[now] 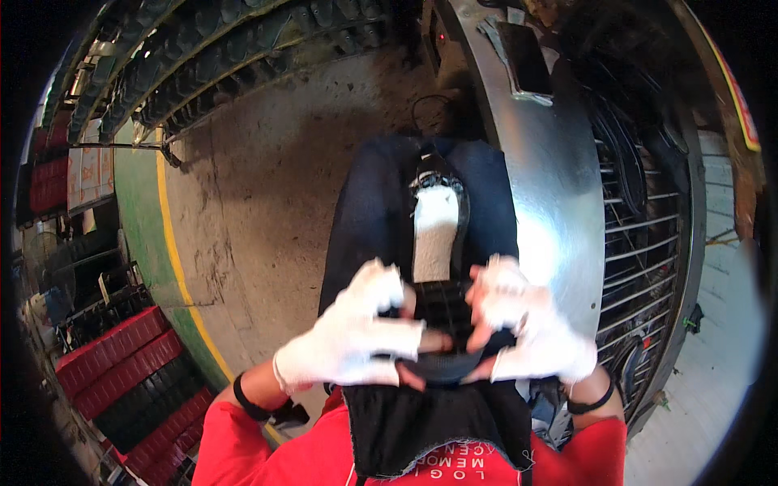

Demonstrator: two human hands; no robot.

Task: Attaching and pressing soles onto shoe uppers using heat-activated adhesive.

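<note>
A black shoe [444,301] lies lengthwise over my lap, its bottom apparently turned up and its narrower end away from me. A rough off-white strip [436,231] covers the middle of its far half. My left hand [356,334], in a white glove with bare fingertips, holds the near end from the left, fingers somewhat spread. From the right, my right hand [531,328], gloved alike, grips the same end with curled fingers. Both hands are slightly blurred. Under the shoe's near end is a black cloth [438,429] over my red shirt.
A shiny metal bench [543,211] runs along my right, carrying a dark flat device [525,58] on papers. Beyond it stands a barred metal rack [640,251] with dark pieces. Racks of dark shoes [211,57] fill the far left. Red and black crates [121,348] sit at the near left.
</note>
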